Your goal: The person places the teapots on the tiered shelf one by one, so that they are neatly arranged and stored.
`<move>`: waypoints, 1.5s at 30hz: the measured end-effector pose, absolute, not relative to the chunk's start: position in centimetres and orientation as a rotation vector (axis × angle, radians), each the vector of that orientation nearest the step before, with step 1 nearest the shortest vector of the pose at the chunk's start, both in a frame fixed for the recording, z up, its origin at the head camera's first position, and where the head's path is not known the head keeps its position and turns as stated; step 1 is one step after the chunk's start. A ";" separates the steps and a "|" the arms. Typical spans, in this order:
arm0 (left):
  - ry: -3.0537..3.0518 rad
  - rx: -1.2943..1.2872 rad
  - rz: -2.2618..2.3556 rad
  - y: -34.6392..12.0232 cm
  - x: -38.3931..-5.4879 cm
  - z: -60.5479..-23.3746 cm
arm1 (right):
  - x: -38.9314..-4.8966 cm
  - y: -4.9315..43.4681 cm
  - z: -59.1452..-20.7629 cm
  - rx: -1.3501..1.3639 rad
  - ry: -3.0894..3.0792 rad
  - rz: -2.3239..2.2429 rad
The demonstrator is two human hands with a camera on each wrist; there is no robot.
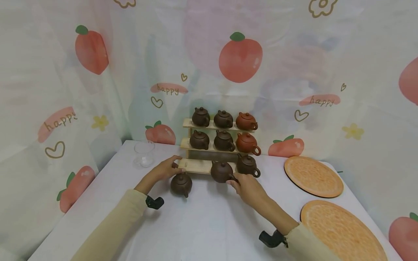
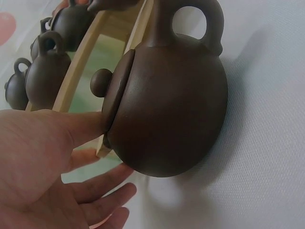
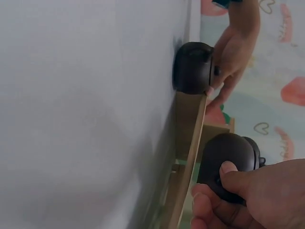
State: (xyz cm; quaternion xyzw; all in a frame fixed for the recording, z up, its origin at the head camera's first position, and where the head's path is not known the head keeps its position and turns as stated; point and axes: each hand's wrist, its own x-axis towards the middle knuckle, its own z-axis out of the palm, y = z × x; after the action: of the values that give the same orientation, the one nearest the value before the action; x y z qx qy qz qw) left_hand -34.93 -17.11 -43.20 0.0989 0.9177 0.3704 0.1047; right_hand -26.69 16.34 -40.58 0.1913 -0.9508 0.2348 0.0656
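My left hand (image 1: 164, 169) pinches the left end of the bottom board of a three-tier wooden rack (image 1: 199, 165) between thumb and fingers. Just in front of that end, a dark brown teapot (image 1: 181, 185) stands on the table; its loop handle and knobbed lid show close up in the left wrist view. With thumb and fingers, my right hand (image 1: 249, 190) grips the handle side of another dark teapot (image 1: 221, 172) at the middle of the bottom board. Whether its base touches the board I cannot tell. A third dark teapot (image 1: 247, 165) sits at that board's right end.
Dark teapots (image 1: 223, 140) and reddish-brown ones (image 1: 247, 143) line the two upper tiers. A clear glass vessel (image 1: 144, 154) stands at the back left. Two round orange-tan mats (image 1: 313, 177) lie on the right of the white table (image 1: 196, 232). A printed cloth (image 1: 202, 54) hangs behind.
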 end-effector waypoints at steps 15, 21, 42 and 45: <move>2.714 0.294 1.075 -17.2 -35.0 -43.2 | -29.0 14.9 -40.5 0.465 -2.868 0.641; 2.715 0.282 1.063 -17.2 -35.0 -43.1 | -29.5 14.9 -40.5 0.457 -2.885 0.629; 2.716 0.291 1.071 -17.2 -34.9 -43.1 | -30.0 14.9 -40.8 0.378 -2.924 0.664; 2.715 0.287 1.070 -17.2 -35.0 -43.1 | -29.9 15.0 -40.6 0.383 -2.950 0.617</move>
State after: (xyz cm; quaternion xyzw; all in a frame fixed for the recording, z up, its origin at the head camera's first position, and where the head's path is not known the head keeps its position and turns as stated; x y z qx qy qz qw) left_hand -34.95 -17.20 -43.14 0.0972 0.9208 0.3630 0.1045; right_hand -29.85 15.01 -40.59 0.1258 -0.9697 0.2029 0.0518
